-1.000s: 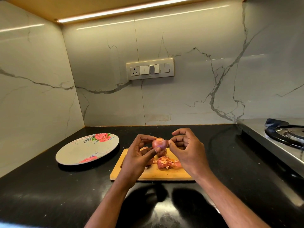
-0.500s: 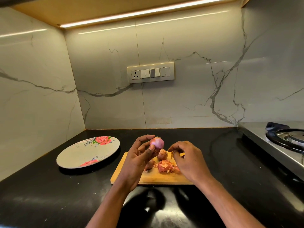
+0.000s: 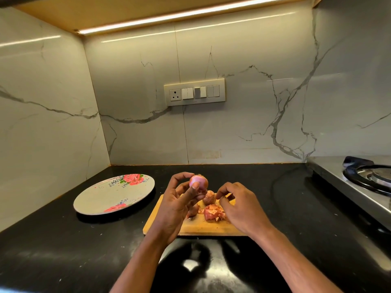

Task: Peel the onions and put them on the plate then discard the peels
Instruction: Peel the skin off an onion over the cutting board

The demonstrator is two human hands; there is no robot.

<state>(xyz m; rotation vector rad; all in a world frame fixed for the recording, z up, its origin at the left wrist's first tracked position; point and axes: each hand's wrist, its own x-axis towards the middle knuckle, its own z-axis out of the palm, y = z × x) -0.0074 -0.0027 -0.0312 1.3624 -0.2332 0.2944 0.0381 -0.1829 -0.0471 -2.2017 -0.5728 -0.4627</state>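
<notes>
Left of the cutting board (image 3: 203,228), well apart from it, the floral plate (image 3: 99,199) lies on the black counter (image 3: 53,250); nothing on it, so no onion has been plated yet. Bare counter runs between plate and board, open room for a carry.

Above the board's left half, the left hand (image 3: 177,206) holds a peeled onion (image 3: 198,181) up between thumb and fingertips; it looks pale and mostly clean, likely ready to go leftward to the plate.

On the board, an unpeeled onion (image 3: 209,197) sits behind a heap of peels (image 3: 213,212); another may be hidden under the left hand, cannot tell.

Over the board's right half, the right hand (image 3: 239,206) hovers, fingers curled; whether it pinches a scrap of peel cannot be told.

Right of the board, past more bare counter, the stove (image 3: 359,182) edge bounds the space. Remaining: plating, more peeling, discarding peels.
</notes>
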